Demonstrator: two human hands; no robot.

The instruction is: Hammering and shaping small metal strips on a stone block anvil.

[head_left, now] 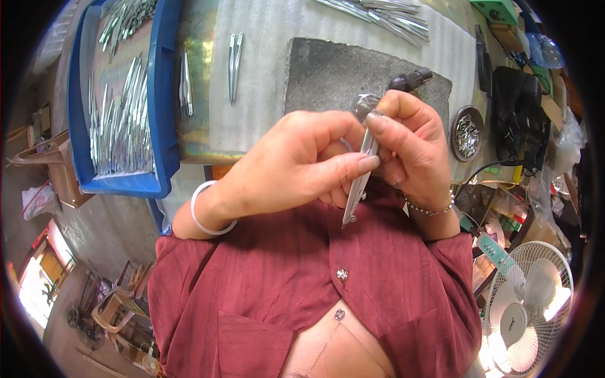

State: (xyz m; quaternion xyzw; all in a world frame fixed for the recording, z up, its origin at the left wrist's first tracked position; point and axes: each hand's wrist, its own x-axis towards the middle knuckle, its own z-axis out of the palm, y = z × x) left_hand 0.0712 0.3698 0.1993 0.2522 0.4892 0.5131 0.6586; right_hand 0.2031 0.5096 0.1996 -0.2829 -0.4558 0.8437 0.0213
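My left hand [302, 157] and my right hand [413, 135] meet in front of my chest, both closed on one pair of slim metal tweezers [357, 189]. The tweezers slant, with the narrow lower end pointing toward my shirt and a small round metal piece near that end. My left thumb presses along their middle. At the upper end, my right thumb and fingers pinch them; whatever else sits between those fingertips is hidden. Just beyond my right hand, a dark rounded tool [411, 80] lies on a grey stone slab [321, 75], partly covered by my fingers.
At left, a blue tray [165, 94] holds many tweezers [126, 126]. Two single tweezers [234, 69] [185, 85] lie beside it. More metal pieces [391, 19] are piled at the far edge. A round dish [457, 120] of small metal parts sits right; a white fan [529, 309] stands lower right.
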